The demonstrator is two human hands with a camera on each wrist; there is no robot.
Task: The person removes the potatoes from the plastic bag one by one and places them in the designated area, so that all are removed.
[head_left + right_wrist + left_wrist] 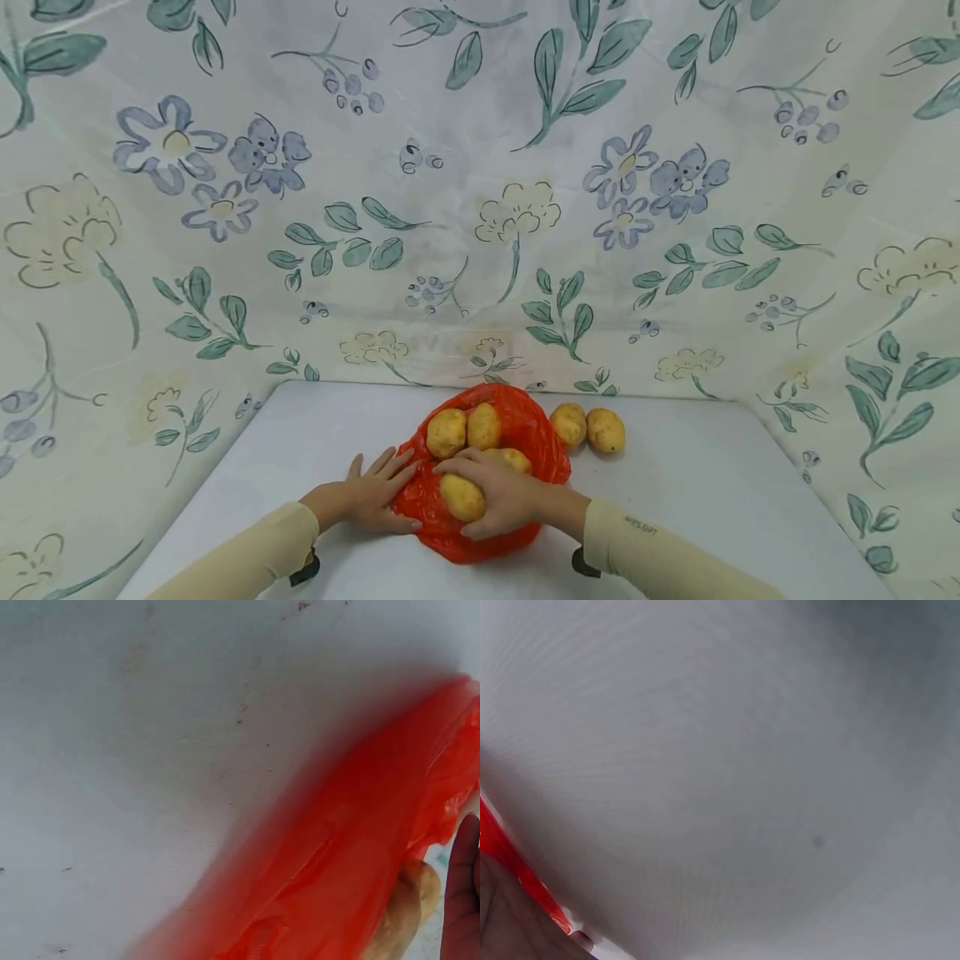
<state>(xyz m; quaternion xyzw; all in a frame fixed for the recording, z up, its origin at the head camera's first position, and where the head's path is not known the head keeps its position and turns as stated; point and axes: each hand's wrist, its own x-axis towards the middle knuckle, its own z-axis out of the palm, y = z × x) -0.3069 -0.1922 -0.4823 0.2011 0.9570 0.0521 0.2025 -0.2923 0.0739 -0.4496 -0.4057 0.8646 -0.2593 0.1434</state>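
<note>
A red plastic bag (457,546) lies spread on the white table, with potatoes on it. Two of these, a rounder potato (446,433) and a narrower potato (483,427), sit toward the back. Another potato (516,459) is partly hidden behind my right hand (510,496). That hand holds a potato (462,498) between thumb and fingers over the bag's front half. My left hand (378,492) rests on the bag's left edge, fingers straight and spread. In the right wrist view, the bag (322,870) hides most of the potatoes.
Two more potatoes, one nearer the bag (567,425) and one farther right (606,431), lie side by side on the white table (675,500). A floral cloth (450,250) hangs behind and around the table.
</note>
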